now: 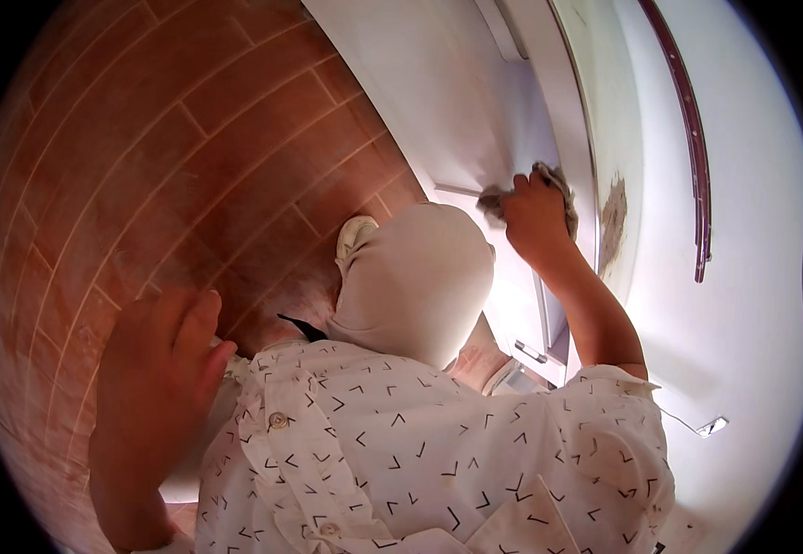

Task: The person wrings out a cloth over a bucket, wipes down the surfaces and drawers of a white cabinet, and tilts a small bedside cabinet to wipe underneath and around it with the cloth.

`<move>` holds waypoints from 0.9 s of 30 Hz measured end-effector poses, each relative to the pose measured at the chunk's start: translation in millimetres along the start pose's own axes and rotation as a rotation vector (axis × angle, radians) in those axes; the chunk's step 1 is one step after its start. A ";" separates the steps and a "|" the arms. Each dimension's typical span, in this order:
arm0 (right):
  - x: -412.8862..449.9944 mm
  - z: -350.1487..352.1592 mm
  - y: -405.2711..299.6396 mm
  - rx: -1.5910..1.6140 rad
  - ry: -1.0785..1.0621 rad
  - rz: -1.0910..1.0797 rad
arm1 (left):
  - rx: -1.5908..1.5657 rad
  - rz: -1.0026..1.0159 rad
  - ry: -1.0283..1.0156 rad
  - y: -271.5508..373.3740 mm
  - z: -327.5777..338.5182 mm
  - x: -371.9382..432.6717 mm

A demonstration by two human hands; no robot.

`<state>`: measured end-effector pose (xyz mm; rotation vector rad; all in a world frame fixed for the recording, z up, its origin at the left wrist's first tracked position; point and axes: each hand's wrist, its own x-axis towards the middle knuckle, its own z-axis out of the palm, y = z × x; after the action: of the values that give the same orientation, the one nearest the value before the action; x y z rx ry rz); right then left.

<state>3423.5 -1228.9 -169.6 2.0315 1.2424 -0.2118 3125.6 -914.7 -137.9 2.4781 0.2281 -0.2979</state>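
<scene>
My right hand (535,211) grips a crumpled greyish cloth (566,194), which shows on both sides of the fingers. Hand and cloth are at the front of a white cabinet (457,104), close to its raised edge and a seam between panels. On the left, my left hand (166,346) hangs over the tiled floor, holding nothing, its fingers loosely bent and the thumb apart. My bent knee in pale trousers lies between the two hands.
Reddish-brown tiles (249,138) cover the floor. Beyond the cabinet a pale wall (664,332) has a damaged patch (612,221), a dark red strip (689,124) and a socket with a cable (711,426). A metal handle (530,352) is on a lower panel.
</scene>
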 end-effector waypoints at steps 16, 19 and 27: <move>-178.5 115.0 -39.7 1.838 -0.297 1.749 | -0.180 0.277 -0.265 -42.0 19.6 83.3; -185.2 101.2 -30.0 1.997 -0.048 1.812 | -0.173 0.539 -0.300 -27.0 56.1 108.7; -116.7 122.5 3.3 2.059 0.310 1.610 | -0.156 1.018 -0.356 11.6 104.5 84.6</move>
<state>3393.1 -1392.7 -199.2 3.7939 -1.8008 -0.3909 3192.9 -979.4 -235.2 2.0258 -1.0727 -0.2473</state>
